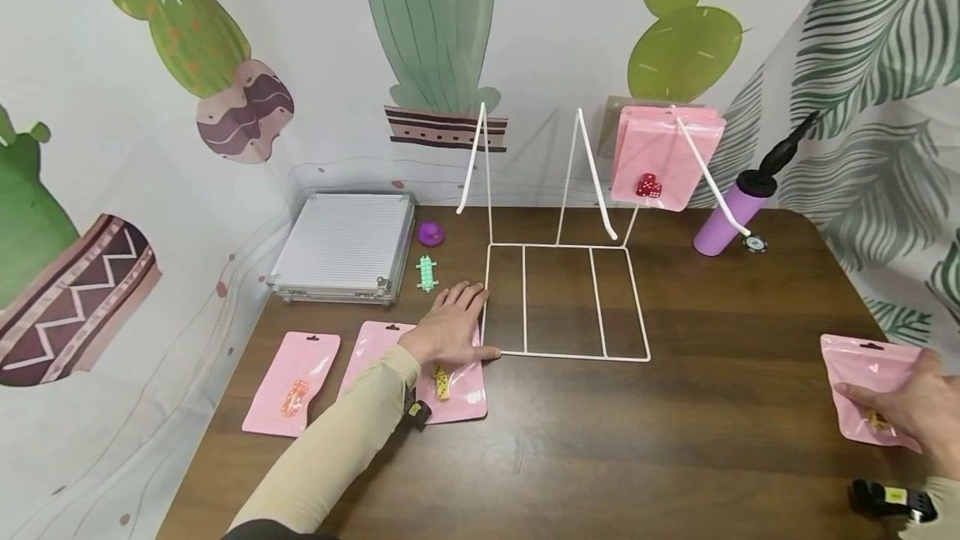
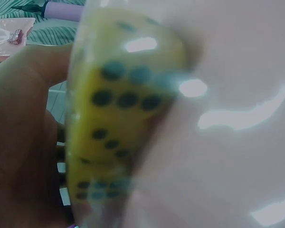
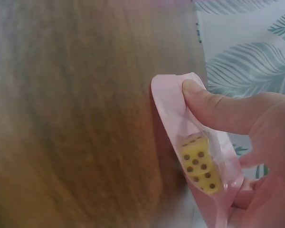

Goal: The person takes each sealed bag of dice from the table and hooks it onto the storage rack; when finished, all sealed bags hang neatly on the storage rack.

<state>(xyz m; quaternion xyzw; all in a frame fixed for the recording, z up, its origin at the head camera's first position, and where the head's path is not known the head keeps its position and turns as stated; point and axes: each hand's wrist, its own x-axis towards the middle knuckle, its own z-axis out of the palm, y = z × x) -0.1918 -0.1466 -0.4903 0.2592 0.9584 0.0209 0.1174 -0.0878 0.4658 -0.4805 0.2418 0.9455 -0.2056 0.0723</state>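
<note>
At the right side of the table my right hand (image 1: 918,407) grips a pink zip pouch (image 1: 862,369), thumb on its front. Yellow dice (image 3: 199,164) with dark dots show through the pouch's clear window. My left hand (image 1: 450,327) rests at the left side of a white wire display rack (image 1: 574,357), fingers extended along the base and thumb near its front corner. Beneath that hand and forearm lie pink pouches (image 1: 468,398), one showing yellow dice (image 1: 442,383). On the rack's right hook hang pink pouches (image 1: 663,152) with red dice (image 1: 648,185).
Another pink pouch (image 1: 277,407) with orange dice lies at the left. Behind are a silver case (image 1: 345,240), a purple round object (image 1: 431,233) and a mint-green toy (image 1: 427,273). A purple hand pump (image 1: 731,215) stands at the back right, beside a poker chip (image 1: 754,244).
</note>
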